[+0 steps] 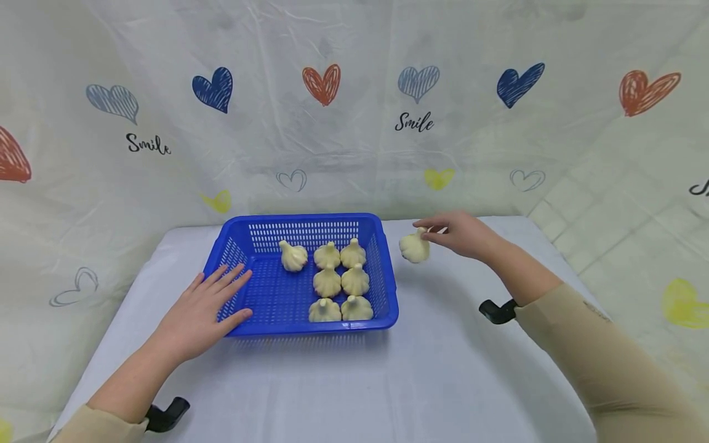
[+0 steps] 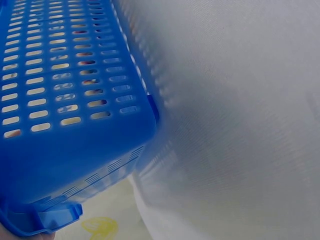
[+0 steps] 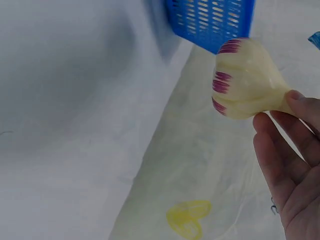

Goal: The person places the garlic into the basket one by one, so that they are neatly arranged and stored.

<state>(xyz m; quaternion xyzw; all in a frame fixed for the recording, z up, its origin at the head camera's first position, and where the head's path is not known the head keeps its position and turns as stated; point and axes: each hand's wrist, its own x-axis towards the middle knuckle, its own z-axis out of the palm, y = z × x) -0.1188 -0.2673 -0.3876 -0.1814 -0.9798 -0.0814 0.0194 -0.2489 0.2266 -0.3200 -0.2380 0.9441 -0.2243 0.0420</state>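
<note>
A garlic bulb (image 1: 415, 247) hangs by its stem from the thumb and fingers of my right hand (image 1: 462, 234), just right of the blue basket (image 1: 392, 289). Purple streaks mark the underside of this garlic bulb (image 3: 245, 82) in the right wrist view. My left hand (image 1: 202, 314) lies with spread, straight fingers over the basket's left rim. Inside the basket, several garlic bulbs (image 1: 327, 282) stand in two columns along the right side. One more garlic bulb (image 1: 294, 256) sits apart from them, near the back middle, its stem leaning left.
The basket stands on a table with a white cloth (image 1: 443, 369). Behind it hangs a pale curtain (image 1: 365, 135) printed with hearts and the word "Smile". A black strap piece (image 1: 498, 312) sticks out at the right wrist, another black piece (image 1: 168, 415) at the left.
</note>
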